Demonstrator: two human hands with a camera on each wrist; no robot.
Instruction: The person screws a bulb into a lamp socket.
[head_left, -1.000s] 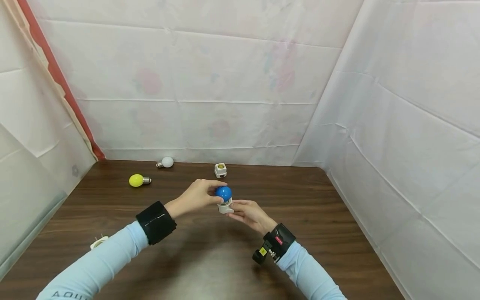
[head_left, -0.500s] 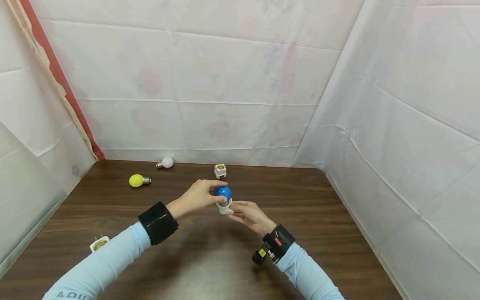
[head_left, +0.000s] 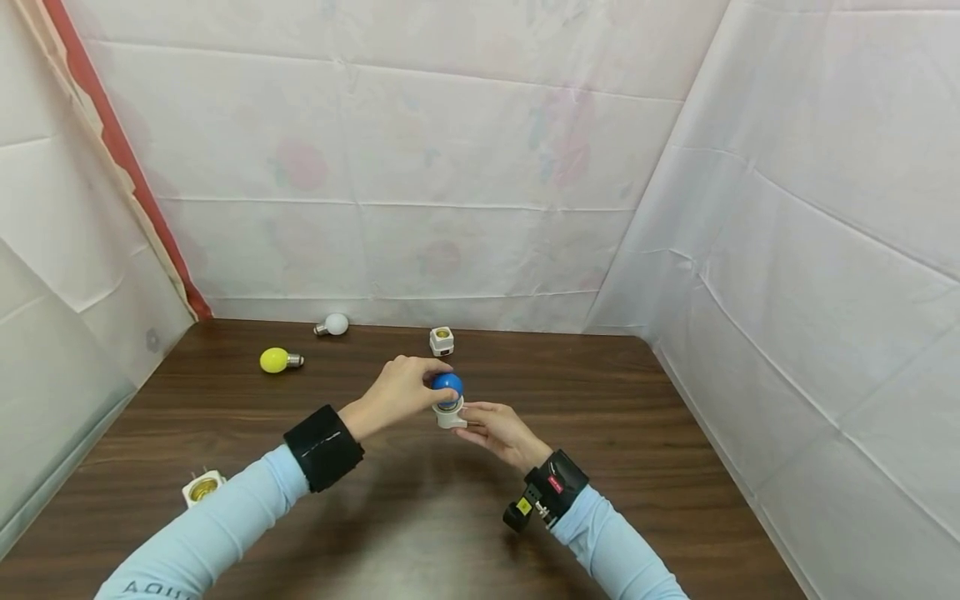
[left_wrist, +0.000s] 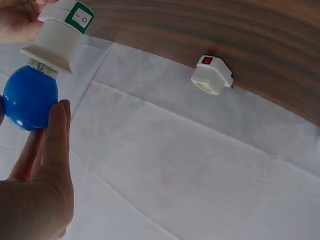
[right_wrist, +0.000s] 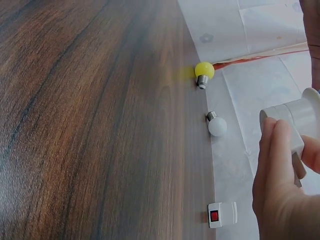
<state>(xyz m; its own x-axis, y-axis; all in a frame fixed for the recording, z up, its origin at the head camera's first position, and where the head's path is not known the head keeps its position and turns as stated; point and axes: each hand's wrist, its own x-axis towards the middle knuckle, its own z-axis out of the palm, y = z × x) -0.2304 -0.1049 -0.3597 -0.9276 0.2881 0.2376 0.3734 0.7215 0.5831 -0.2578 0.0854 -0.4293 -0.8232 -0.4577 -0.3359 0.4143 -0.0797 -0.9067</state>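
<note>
Between thumb and fingers, my left hand [head_left: 400, 390] pinches a blue light bulb [left_wrist: 31, 97] by its round glass. The bulb's metal screw base sits partly in the mouth of a white bulb socket [left_wrist: 56, 37], with some thread showing in the left wrist view. My right hand [head_left: 501, 432] holds that socket from the right, thumb and fingers on its body; in the right wrist view the fingers [right_wrist: 274, 155] lie along its side. A switch [left_wrist: 80, 18] with a green surround shows on the socket. Both hands are above the table.
A yellow bulb [head_left: 274, 360] and a white bulb [head_left: 335, 324] lie at the back left of the wooden table [head_left: 637, 467]. A square white socket [head_left: 442, 341] with a red switch stands at the back; another socket [head_left: 203, 487] lies beside the left forearm. White sheets surround the table.
The left thumb has shifted a little rightward across the blue bulb, and the left wrist and forearm have moved slightly right. The right hand and the socket have stayed nearly still.
</note>
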